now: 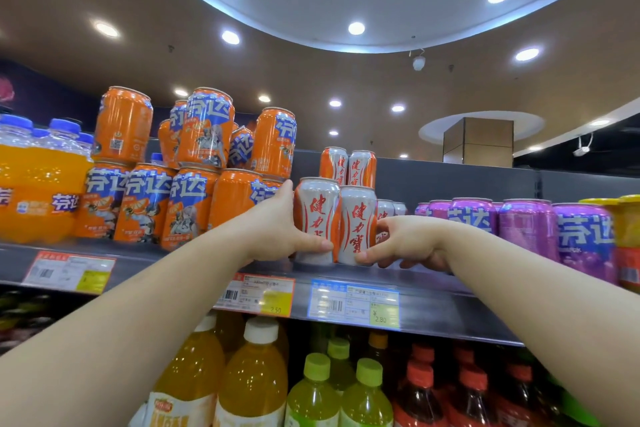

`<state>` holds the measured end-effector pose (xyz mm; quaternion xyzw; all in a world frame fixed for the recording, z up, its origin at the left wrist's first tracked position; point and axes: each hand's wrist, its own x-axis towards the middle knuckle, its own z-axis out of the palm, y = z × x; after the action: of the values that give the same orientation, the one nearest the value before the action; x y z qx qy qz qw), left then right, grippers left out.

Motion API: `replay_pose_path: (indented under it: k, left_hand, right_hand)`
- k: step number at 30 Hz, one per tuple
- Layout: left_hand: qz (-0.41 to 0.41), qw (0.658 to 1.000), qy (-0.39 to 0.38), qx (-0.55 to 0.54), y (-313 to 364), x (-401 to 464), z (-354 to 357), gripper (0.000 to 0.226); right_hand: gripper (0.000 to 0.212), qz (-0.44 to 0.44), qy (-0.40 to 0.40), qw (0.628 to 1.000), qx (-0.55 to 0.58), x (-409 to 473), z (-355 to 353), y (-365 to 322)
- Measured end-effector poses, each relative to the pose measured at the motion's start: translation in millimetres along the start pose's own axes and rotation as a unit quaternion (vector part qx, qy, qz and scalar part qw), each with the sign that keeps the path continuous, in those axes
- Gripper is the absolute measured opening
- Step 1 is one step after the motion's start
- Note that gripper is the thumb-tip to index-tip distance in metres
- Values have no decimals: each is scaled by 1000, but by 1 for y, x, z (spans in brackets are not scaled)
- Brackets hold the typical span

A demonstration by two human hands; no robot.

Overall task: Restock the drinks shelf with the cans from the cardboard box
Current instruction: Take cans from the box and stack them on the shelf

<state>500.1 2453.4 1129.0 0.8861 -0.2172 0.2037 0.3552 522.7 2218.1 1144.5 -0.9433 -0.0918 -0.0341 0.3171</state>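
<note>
Nearest, on the lower shelf, stand juice bottles with white caps, green-capped bottles and red-capped dark bottles, their lower parts cut off by the frame edge. Above them runs the drinks shelf, its front lip carrying price tags. At the shelf's front edge the left hand grips a silver-and-orange can, thumb across its lower front and fingers curled round its left side. The right hand pinches the neighbouring can low down, thumb on the front; its other fingers curl behind and are partly hidden. The two cans stand upright and touch. Two more like cans sit stacked behind them, and further ones to the right are mostly hidden by the right hand. To the left crowd stacked orange cans just beside the left hand; to the right stand purple cans. The cardboard box is out of view.
</note>
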Motion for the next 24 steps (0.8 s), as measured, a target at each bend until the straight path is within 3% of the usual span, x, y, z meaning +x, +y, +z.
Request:
replay_pose_path:
  k: [3,7,10,18,24]
  left_hand:
    - [20,997,50,55,0,-3,8,112]
    - [20,988,114,103,0,-8,17,126]
    - [-11,992,88,94,4,-4,15,126]
    - [-60,995,23,79,12,9,16,124]
    - [-83,994,-18,70,19,19,16,124]
  right_hand:
    - [42,-3,9,1000,8,-1,2,0]
    - [69,2,17,999,43,2,5,8]
    - [81,17,13,998,52,4,5,10]
    - [65,13,19,999,43,6,7,2]
    - [65,26,35,999,4,6,2,3]
